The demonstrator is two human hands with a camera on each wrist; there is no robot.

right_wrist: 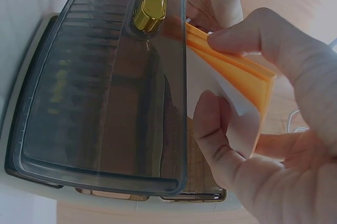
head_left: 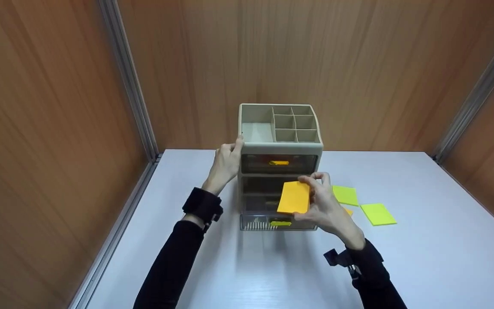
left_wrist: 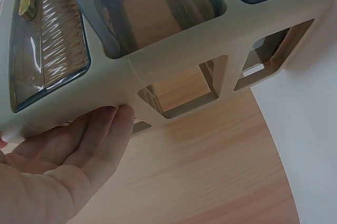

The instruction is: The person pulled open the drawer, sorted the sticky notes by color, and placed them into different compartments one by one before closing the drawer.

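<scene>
Left hand (head_left: 226,162) flat against beige plastic drawer organiser (head_left: 279,128); right hand (head_left: 325,201) pinching orange sticky-note pad (head_left: 294,197) above open bottom drawer (head_left: 278,222). Risk: pad snagging on drawer rim, slipping.

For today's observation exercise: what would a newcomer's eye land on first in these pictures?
The orange sticky-note pad, pinched in the right hand over the open bottom drawer of the beige organizer. The left hand steadies its side; yellow-green pads lie on the table to the right.

Black long sleeves (head_left: 167,262) — black strapped wrist bands (head_left: 203,205) with cameras, bare hands.
</scene>
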